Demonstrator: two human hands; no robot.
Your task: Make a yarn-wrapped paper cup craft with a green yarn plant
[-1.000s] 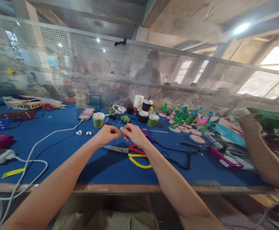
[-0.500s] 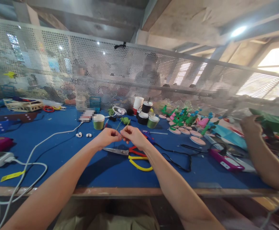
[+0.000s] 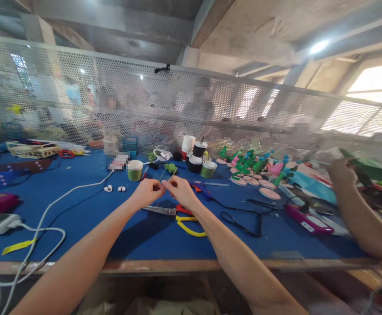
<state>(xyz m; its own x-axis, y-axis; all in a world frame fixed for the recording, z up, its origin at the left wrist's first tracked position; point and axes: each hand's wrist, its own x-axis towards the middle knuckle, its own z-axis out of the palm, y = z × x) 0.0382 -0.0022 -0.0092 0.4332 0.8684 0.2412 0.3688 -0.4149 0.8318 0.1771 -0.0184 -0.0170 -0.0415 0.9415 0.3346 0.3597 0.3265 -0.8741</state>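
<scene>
A thin green yarn strand (image 3: 175, 172) shows at my fingertips, just this side of a fuzzy green yarn ball (image 3: 170, 168). It looks light, soft and limp, best pinched near its end. My left hand (image 3: 149, 192) and right hand (image 3: 180, 190) nearly meet, each pinched narrowly on it.

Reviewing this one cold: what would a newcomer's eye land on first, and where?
Probably the bare left hand and bare right hand, close together at the picture's centre, with a thin green strand at their fingertips. Just below them in the view, large red-and-yellow-handled scissors lie on the blue tabletop. Farther back, to the right, green, pink and blue plant-like ornaments stand clustered on pale pink round bases.
</scene>
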